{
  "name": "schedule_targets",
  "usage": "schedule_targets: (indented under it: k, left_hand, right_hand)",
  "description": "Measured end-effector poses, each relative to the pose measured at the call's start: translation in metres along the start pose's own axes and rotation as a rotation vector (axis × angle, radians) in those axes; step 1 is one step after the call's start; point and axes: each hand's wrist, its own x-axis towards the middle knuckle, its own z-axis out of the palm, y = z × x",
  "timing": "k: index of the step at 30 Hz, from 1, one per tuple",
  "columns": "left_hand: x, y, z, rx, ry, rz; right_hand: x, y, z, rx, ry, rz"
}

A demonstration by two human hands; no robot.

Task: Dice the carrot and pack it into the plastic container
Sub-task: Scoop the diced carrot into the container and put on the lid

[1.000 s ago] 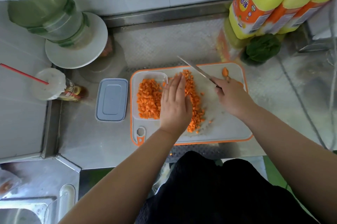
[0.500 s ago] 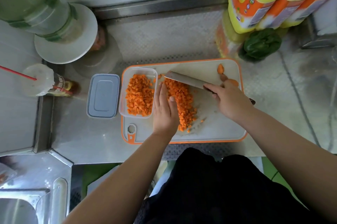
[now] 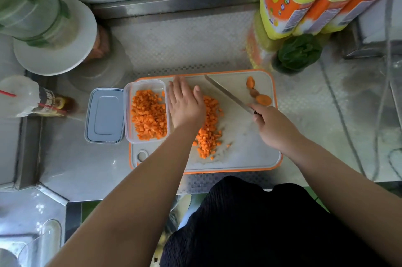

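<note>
On the cutting board [image 3: 250, 158], the knife [image 3: 228, 95] points up-left diagonally.

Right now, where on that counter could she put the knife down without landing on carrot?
Bare board lies along the cutting board near edge, right of the diced carrot pile. Bare counter sits in front of the grey lid. It is crowded by the container and carrot ends.

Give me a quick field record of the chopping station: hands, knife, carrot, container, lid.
left hand: flat, fingers straight, over diced carrot pile
right hand: grips knife
container: on cutting board, partly filled with dice
lid: off, left of container
carrot ends: far right of board
</note>
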Motion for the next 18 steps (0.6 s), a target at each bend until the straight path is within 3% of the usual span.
schedule_targets:
  k: [3, 7, 12, 18]
  left_hand:
    - [0.01, -0.001, 0.003, 0.015, 0.019, -0.051]
    - [0.003, -0.015, 0.006, -0.002, 0.011, 0.044]
    - [-0.008, -0.022, 0.0, -0.173, -0.06, 0.232]
    - [-0.021, -0.011, 0.002, -0.395, -0.084, 0.225]
  right_hand:
    - [-0.001, -0.003, -0.003, 0.032, 0.015, 0.085]
    - [0.004, 0.0, 0.0, 0.134, 0.047, 0.161]
    - [0.009, 0.004, 0.01, 0.378, -0.008, 0.283]
    - [0.01, -0.013, 0.02, 0.472, -0.086, 0.259]
